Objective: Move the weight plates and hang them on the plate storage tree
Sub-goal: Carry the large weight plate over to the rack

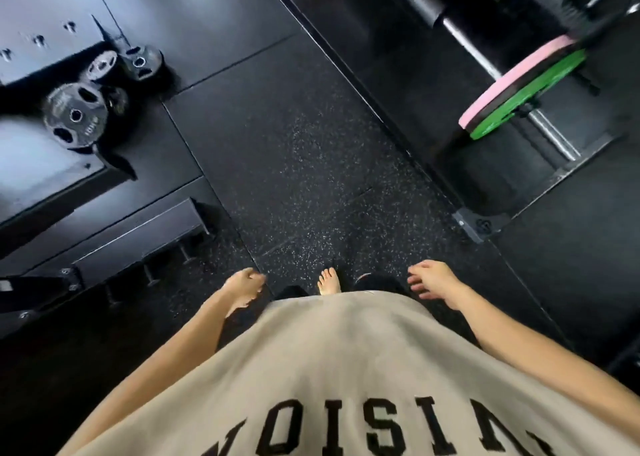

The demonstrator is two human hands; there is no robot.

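From my remote seat the gym looked dim, with pale glare washing the wall at the left, the black floor swallowing detail, the wide lens bending lines near the edges, and motion blur smearing the far barbell at top right.
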